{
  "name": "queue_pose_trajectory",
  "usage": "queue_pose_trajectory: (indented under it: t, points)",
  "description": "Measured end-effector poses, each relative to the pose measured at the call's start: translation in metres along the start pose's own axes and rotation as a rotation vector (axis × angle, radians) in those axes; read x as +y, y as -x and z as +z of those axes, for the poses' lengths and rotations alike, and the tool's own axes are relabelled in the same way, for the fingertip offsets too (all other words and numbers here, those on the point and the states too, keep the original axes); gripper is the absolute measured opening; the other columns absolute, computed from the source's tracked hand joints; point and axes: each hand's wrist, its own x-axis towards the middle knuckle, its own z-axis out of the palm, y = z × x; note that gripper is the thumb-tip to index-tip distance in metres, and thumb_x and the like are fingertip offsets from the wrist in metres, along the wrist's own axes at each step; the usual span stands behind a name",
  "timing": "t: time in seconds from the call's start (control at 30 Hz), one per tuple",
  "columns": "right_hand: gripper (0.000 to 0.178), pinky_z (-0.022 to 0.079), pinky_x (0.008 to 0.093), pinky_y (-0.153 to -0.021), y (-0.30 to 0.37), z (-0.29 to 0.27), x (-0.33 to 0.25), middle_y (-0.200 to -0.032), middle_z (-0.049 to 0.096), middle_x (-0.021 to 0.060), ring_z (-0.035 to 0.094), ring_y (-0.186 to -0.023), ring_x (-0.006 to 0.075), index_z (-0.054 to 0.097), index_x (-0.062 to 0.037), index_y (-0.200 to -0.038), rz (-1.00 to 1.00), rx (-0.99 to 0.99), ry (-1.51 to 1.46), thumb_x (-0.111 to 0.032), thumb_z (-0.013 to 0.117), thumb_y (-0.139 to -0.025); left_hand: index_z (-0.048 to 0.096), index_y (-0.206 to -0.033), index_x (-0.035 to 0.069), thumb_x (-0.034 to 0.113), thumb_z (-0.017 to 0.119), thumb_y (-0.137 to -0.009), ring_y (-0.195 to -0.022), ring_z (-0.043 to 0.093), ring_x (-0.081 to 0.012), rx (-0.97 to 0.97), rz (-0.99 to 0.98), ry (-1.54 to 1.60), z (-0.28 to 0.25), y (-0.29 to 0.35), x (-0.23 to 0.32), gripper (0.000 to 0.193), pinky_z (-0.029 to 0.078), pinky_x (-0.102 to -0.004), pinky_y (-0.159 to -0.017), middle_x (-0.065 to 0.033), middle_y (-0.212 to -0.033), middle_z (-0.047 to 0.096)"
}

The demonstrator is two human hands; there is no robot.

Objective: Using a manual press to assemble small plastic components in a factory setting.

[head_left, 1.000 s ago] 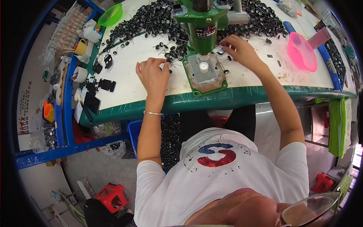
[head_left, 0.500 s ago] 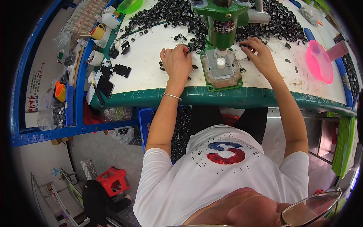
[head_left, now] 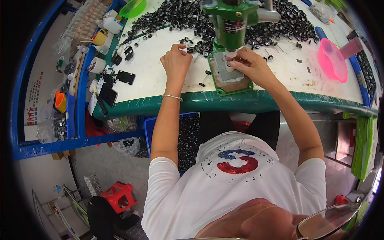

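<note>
A green bench press (head_left: pixel 231 30) stands on the table, its metal base plate (head_left: pixel 228 76) bolted in a green frame. On the plate is a small white round holder (head_left: pixel 229 68). My right hand (head_left: pixel 253 67) is closed in a pinch under the press head, with a small black wheel (head_left: pixel 229 63) at its fingertips, right at the holder. To the left, my left hand (head_left: pixel 176 63) hovers over the white tabletop with curled fingers; what they hold, if anything, is hidden. Two wheel-and-axle pieces (head_left: pixel 205 78) lie between that hand and the base.
A broad heap of black wheels with metal axles (head_left: pixel 180 18) covers the back of the table. A pink bowl (head_left: pixel 333 62) stands right, a green bowl (head_left: pixel 133 8) far left. Black plastic parts (head_left: pixel 126 77) and a dark phone-like slab (head_left: pixel 108 95) lie left, beside a blue rack (head_left: pixel 82 108).
My right hand has moved left from beside the press to the holder under its head, carrying the wheel. My left hand has shifted slightly left, away from the press.
</note>
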Motion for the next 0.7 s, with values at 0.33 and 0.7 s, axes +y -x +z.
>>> queue_pose_trajectory:
  t: [0.33, 0.7]
  points:
    - [0.03, 0.045, 0.0249, -0.079, 0.007, 0.002, -0.002, -0.1, 0.053, 0.0019, 0.051, -0.083, 0.0105, 0.068, -0.0088, -0.122, -0.044, -0.006, 0.092, -0.021, 0.064, -0.095, 0.073, -0.109, 0.009, -0.001, 0.063, -0.08, -0.075, 0.064, -0.0135, 0.225, 0.181, 0.756, -0.007, 0.012, 0.014, 0.033, 0.046, -0.0264, -0.064, -0.0011, -0.084, 0.068]
    - [0.033, 0.043, 0.0245, -0.076, 0.012, 0.001, -0.004, -0.1, 0.051, 0.0014, 0.047, -0.08, 0.0099, 0.065, -0.0056, -0.123, -0.029, 0.009, 0.075, -0.023, 0.064, -0.095, 0.062, -0.117, -0.001, -0.004, 0.061, -0.084, -0.086, 0.068, -0.0193, -0.219, -0.309, 1.794, -0.001, -0.001, 0.015, 0.033, 0.057, -0.0258, -0.072, -0.0073, -0.097, 0.065]
